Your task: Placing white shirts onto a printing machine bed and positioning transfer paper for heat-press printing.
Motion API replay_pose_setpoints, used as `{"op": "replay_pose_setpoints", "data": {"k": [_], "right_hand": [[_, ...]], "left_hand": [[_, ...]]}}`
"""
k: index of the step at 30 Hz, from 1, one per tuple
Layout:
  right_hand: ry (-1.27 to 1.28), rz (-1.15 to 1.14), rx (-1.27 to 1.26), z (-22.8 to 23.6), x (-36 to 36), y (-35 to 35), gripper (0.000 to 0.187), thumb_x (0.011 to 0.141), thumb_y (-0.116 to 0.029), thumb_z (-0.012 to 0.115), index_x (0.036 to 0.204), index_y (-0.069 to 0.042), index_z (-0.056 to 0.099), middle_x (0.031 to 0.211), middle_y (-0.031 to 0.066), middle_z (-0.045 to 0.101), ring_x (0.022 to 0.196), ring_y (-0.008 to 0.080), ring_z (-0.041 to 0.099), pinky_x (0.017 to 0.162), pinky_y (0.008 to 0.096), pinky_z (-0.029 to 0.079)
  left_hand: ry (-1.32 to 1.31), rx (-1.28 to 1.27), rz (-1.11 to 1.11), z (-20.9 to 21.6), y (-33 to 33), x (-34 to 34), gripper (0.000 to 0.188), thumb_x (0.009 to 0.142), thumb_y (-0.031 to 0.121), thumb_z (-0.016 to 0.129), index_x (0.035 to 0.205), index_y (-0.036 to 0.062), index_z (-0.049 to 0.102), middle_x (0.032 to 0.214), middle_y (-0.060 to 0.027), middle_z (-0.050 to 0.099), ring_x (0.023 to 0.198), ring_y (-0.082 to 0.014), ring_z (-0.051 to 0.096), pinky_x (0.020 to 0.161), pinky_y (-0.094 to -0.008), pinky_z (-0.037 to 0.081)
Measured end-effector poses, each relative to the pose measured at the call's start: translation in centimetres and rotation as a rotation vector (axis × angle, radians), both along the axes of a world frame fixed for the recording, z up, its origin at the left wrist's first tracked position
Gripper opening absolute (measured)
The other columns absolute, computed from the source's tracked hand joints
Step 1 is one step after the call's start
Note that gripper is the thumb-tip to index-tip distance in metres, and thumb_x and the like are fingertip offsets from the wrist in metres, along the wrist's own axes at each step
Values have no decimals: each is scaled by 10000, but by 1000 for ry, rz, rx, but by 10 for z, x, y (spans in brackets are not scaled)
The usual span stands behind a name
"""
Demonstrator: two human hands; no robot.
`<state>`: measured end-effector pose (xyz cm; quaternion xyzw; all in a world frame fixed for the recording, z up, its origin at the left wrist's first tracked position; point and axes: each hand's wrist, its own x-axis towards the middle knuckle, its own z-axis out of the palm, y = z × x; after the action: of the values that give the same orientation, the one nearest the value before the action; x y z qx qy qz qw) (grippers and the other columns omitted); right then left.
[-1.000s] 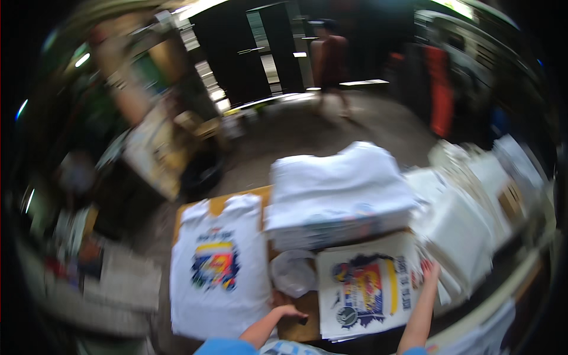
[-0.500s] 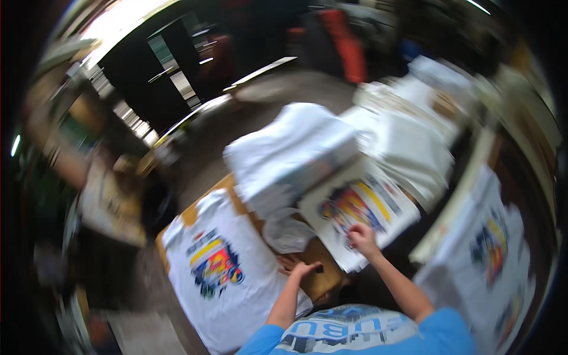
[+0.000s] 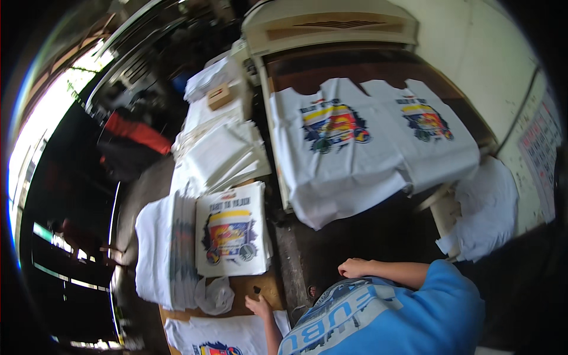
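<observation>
With left hand (image 3: 258, 306) half-curled, gripping nothing visible, and right hand (image 3: 353, 268) loosely curled by the blue top (image 3: 408, 316), looks to be between grips, calling, for any lift, for fingers flattened under cloth. On the wooden table (image 3: 272, 289), just beside the left hand, spot the printed white shirt (image 3: 189, 329), cut off below, seemingly lying crosswise lengthwise, pointing neck-leftward, with colourful print (image 3: 216, 349) partly showing.

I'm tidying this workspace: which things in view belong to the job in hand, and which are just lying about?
Likely in use:
- printed sheets
- printed white fabric near the left hand
- printed white pieces spread on the cream-hooded machine
- stacked white fabric

Apparently just lying about:
- small brown box
- red-orange object
</observation>
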<state>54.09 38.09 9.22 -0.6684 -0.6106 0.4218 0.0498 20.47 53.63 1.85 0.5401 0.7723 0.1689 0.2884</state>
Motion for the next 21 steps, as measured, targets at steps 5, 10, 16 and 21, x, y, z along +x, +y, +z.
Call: {"op": "replay_pose_setpoints", "data": {"k": [5, 10, 16, 21], "right_hand": [[200, -457, -256, -22, 78, -40, 175, 763, -114, 515, 908, -62, 599, 777, 92, 621, 619, 154, 604, 498, 289, 498], [627, -994, -136, -29, 181, -114, 216, 828, -155, 497, 977, -5, 541, 852, 124, 603, 615, 181, 586, 505, 295, 502], [1018, -1470, 144, -35, 314, -238, 310, 863, -312, 444, 988, -35, 505, 900, 132, 593, 713, 248, 583, 623, 388, 496], [1357, -1664, 492, -27, 410, -289, 512, 824, -505, 426, 1019, -34, 480, 948, 136, 569, 779, 273, 561, 664, 406, 482]], "left_hand": [[-713, -185, -416, 22, -58, 129, 222, 784, 135, 572, 947, -10, 612, 862, -80, 625, 807, -124, 567, 732, -240, 434], [-826, -266, -883, 80, -104, 288, 294, 821, 215, 562, 1040, 19, 575, 958, -75, 606, 901, -123, 542, 779, -227, 411], [-946, -534, -865, 115, -175, 440, 504, 800, 289, 572, 1232, 83, 415, 1167, -78, 501, 1063, -184, 457, 840, -332, 384], [-1254, -781, -512, 95, -191, 500, 492, 783, 284, 577, 1212, 100, 421, 1220, -66, 451, 1087, -196, 434, 858, -387, 349]]}}
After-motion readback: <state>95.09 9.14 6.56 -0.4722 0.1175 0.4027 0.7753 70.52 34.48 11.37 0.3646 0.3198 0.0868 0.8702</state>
